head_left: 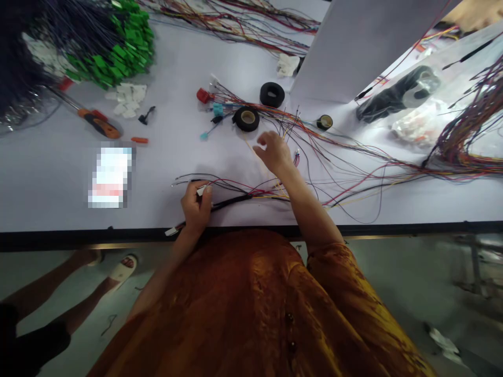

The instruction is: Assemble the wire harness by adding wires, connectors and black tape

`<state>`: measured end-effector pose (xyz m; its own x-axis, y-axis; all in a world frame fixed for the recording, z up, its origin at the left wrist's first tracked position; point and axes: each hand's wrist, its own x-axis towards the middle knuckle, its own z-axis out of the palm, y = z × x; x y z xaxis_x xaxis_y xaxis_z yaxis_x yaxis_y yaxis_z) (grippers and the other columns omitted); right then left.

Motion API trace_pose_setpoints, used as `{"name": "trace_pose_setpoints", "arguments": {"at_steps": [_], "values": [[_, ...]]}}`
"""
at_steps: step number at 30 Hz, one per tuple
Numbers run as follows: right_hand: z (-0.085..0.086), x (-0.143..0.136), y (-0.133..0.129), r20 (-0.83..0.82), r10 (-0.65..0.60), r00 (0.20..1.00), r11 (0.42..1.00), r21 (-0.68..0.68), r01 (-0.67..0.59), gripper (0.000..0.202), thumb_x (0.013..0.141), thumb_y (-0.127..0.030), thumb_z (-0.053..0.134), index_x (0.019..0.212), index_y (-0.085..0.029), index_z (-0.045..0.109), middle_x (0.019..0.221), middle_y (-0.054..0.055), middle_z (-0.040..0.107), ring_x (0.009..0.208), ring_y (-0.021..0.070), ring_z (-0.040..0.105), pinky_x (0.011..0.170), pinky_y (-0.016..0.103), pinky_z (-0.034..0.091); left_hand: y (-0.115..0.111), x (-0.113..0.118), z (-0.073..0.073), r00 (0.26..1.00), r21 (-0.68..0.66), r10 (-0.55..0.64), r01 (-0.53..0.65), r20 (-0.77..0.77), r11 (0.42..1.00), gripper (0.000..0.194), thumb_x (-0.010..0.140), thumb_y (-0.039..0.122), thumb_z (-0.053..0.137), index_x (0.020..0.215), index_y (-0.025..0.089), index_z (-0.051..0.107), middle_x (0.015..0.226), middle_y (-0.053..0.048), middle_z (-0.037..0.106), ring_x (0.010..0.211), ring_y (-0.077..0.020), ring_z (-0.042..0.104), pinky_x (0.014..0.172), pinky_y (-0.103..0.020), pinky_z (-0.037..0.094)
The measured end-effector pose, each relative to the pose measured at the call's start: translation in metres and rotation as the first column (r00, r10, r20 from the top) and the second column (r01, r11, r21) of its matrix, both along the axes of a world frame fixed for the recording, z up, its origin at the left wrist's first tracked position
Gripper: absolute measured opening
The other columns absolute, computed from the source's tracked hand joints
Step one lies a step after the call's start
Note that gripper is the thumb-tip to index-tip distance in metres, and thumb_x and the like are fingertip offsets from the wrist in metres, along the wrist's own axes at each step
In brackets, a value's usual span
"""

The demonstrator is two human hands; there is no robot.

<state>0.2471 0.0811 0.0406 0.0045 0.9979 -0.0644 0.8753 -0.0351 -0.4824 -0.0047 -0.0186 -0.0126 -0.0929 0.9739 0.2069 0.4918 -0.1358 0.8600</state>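
My left hand is closed around a white connector near the table's front edge. Black and red wires run past its fingers, and a black-wrapped wire bundle leads from it to the right. Below that hand, another white connector hangs over the edge on dark wires. My right hand is above the table with fingers curled and a gap between thumb and forefinger. Close to its thumb passes a thin yellow wire. Just beyond it lies a roll of black tape.
Another black tape roll and a small roll lie farther back. A long wire harness stretches right. On the left are a screwdriver, a blurred phone and green connectors. A white panel stands at back right.
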Motion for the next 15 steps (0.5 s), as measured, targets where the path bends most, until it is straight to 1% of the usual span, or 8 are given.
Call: {"name": "trace_pose_setpoints", "arguments": {"at_steps": [3,5,7,9,10,12,13,15], "values": [[0.002,0.01,-0.026,0.237,-0.036,0.971,0.977,-0.195,0.084,0.02,0.083,-0.032,0.069,0.091,-0.014,0.069,0.108,0.017,0.066,0.097,0.029,0.063,0.082,0.042,0.05,0.0,0.001,0.001,0.998,-0.007,-0.013,0.013,0.058,1.0,0.024,0.095,0.038,0.055,0.106,0.018,0.063,0.067,0.004,0.056,0.047,-0.0075,0.048,0.053,-0.023,0.041],[0.0,0.017,-0.045,0.26,-0.022,0.965,0.969,-0.233,0.085,0.01,0.082,-0.024,0.066,0.085,-0.014,0.068,0.101,0.016,0.067,0.092,0.0281,0.064,0.079,0.042,0.05,0.0,0.0,0.0,0.997,-0.015,-0.023,0.024,0.068,1.0,0.024,0.095,0.039,0.055,0.105,0.018,0.064,0.068,0.003,0.056,0.047,-0.0072,0.046,0.051,-0.022,0.039],[-0.002,0.025,-0.06,0.136,-0.041,0.99,0.98,-0.186,0.066,0.007,0.082,-0.016,0.059,0.081,-0.016,0.065,0.092,0.011,0.068,0.086,0.024,0.064,0.079,0.039,0.05,0.001,0.0,-0.001,0.998,-0.016,-0.019,0.02,0.059,1.0,0.025,0.095,0.04,0.056,0.103,0.018,0.064,0.071,0.002,0.057,0.048,-0.0073,0.045,0.05,-0.022,0.036],[-0.006,0.035,-0.07,-0.142,-0.108,0.984,0.988,-0.122,0.091,0.006,0.081,-0.018,0.056,0.078,-0.019,0.061,0.081,0.006,0.066,0.079,0.0197,0.062,0.076,0.036,0.05,0.001,-0.001,0.0,0.999,-0.012,-0.003,0.004,0.049,1.0,0.025,0.094,0.041,0.057,0.102,0.018,0.064,0.073,0.001,0.058,0.051,-0.0078,0.046,0.05,-0.022,0.036],[-0.007,0.04,-0.074,-0.317,-0.14,0.938,0.988,-0.11,0.11,0.006,0.082,-0.022,0.055,0.078,-0.02,0.058,0.078,0.004,0.065,0.076,0.0181,0.062,0.075,0.034,0.051,0.002,-0.001,0.0,0.999,-0.009,0.003,-0.003,0.05,1.0,0.025,0.094,0.041,0.057,0.101,0.018,0.064,0.073,0.001,0.058,0.051,-0.008,0.046,0.05,-0.022,0.036],[-0.01,0.05,-0.08,-0.627,-0.184,0.757,0.983,-0.134,0.128,0.011,0.084,-0.032,0.054,0.079,-0.022,0.053,0.079,0.002,0.066,0.074,0.0158,0.062,0.074,0.032,0.052,0.003,0.0,0.001,0.998,0.005,0.009,-0.01,0.058,1.0,0.024,0.094,0.039,0.056,0.101,0.018,0.064,0.072,0.001,0.058,0.052,-0.0078,0.046,0.051,-0.022,0.037],[-0.011,0.054,-0.082,-0.735,-0.199,0.648,0.98,-0.156,0.125,0.014,0.084,-0.035,0.055,0.081,-0.022,0.051,0.082,0.003,0.067,0.074,0.015,0.063,0.075,0.032,0.053,0.003,0.0,0.002,0.998,0.018,0.013,-0.014,0.058,1.0,0.023,0.095,0.038,0.056,0.1,0.017,0.064,0.073,0.001,0.058,0.052,-0.0075,0.046,0.052,-0.022,0.037],[-0.013,0.061,-0.087,-0.859,-0.213,0.465,0.977,-0.179,0.117,0.018,0.082,-0.039,0.057,0.083,-0.023,0.047,0.093,0.004,0.069,0.077,0.0142,0.065,0.078,0.033,0.055,0.005,0.001,0.002,0.999,0.04,0.025,-0.027,0.049,0.999,0.022,0.095,0.037,0.056,0.099,0.017,0.064,0.076,0.0,0.06,0.053,-0.0074,0.047,0.054,-0.023,0.039]]}}
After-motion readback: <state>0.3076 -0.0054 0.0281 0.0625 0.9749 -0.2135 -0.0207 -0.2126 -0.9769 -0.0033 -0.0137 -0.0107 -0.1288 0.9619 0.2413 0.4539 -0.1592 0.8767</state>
